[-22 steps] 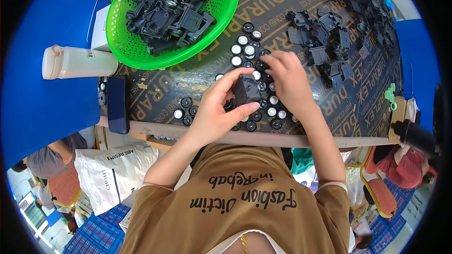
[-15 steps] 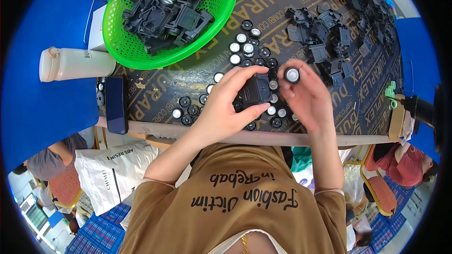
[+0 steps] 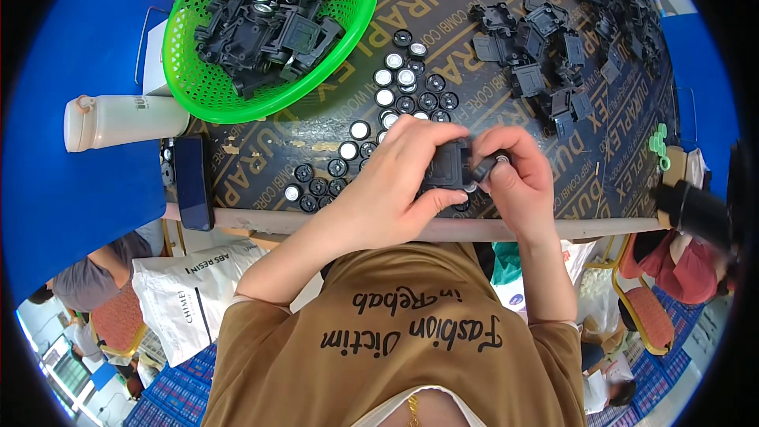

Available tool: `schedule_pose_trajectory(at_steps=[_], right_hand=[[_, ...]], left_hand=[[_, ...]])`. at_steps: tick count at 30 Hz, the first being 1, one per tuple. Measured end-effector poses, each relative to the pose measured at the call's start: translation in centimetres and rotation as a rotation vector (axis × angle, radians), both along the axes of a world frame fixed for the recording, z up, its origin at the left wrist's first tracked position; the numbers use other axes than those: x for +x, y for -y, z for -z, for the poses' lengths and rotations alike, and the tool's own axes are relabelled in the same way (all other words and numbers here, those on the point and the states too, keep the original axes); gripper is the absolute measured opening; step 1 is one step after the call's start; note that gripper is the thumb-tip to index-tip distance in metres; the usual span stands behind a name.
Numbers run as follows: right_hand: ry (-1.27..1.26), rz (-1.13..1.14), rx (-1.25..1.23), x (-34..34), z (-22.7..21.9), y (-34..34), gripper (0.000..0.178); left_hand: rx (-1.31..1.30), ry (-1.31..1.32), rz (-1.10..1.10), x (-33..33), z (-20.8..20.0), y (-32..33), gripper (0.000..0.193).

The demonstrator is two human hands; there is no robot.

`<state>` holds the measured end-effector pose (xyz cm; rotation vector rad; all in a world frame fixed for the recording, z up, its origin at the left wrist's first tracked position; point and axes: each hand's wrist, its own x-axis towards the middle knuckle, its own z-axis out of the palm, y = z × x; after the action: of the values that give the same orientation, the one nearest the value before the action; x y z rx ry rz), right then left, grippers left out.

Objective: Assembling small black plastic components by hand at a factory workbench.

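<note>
My left hand (image 3: 383,182) is closed round a black plastic toy-car chassis (image 3: 448,166), gripping it between thumb and fingers near the table's front edge. Pinched in my right hand (image 3: 523,182) is a small black wheel (image 3: 500,160) with a silvery hub, mostly covered by the fingers. The wheel is held at the right side of the chassis; whether the two touch, I cannot tell. Loose wheels (image 3: 384,97), some with silver-white faces and some black, lie scattered beyond and left of my left hand.
A green perforated basket (image 3: 365,20) full of black chassis parts stands at the far left. More loose black chassis parts (image 3: 528,79) spread over the far right. A white bottle (image 3: 126,121) and a phone (image 3: 194,182) lie at the left; a black stand arm (image 3: 696,209) juts in at the right.
My right hand has come inward and down to the chassis, its fingers closing round the wheel, whose face showed before. The chassis has shifted slightly right in my left hand's grip.
</note>
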<state>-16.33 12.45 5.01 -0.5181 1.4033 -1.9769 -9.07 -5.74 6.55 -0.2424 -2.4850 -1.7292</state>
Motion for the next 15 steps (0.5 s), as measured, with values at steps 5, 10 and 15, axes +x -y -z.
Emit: schedule_pose_trajectory(at_steps=[5,10,15], right_hand=[[-0.484,-0.007,0.104,-0.5,-0.2,0.3,0.024],[-0.13,-0.085,0.183,0.0,-1.1,0.7,0.028],[-0.146,-0.227,0.249,0.1,-1.3,0.1,0.035]], left_hand=[[-0.061,-0.072,0.107,-0.2,-0.7,0.1,0.054],[-0.169,-0.196,0.086,0.1,-0.1,-0.1,0.054],[-0.269,-0.383,0.127,0.1,0.1,-0.7,0.061]])
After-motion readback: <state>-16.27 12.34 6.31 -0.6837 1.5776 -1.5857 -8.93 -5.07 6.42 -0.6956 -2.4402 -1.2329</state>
